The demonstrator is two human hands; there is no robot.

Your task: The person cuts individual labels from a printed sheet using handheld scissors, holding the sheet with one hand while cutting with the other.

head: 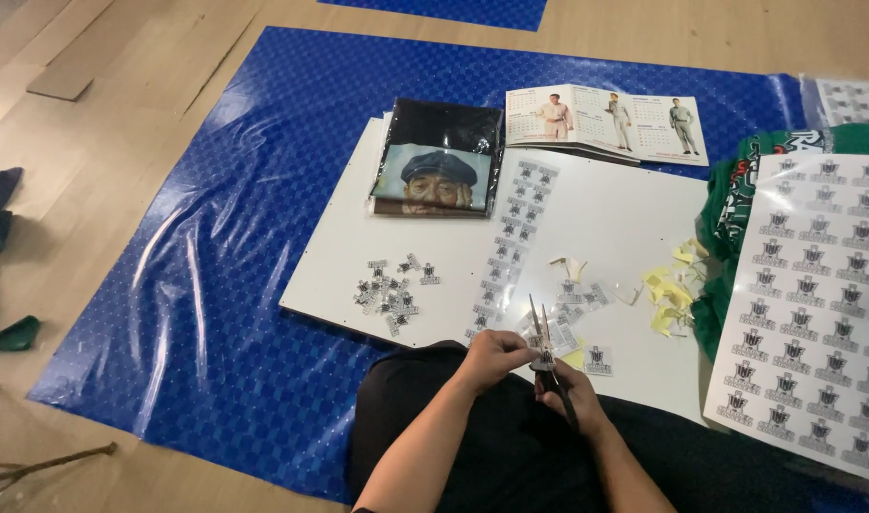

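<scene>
Right hand [569,391] closed on scissors [544,340], blades slightly apart, pointing up over the white board [605,223]. Left hand [496,356] pinches a small sticker piece [529,347] right at the blades, held steady for trimming. Cut stickers [389,290] piled left on board; yellow backing scraps [670,290] dumped right; uncut sticker sheet [819,304] beyond board's right edge.

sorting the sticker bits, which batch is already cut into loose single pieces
The small pile of cutouts left of the hands: separate scattered pieces, while the long strip and big sheet remain uncut.
</scene>
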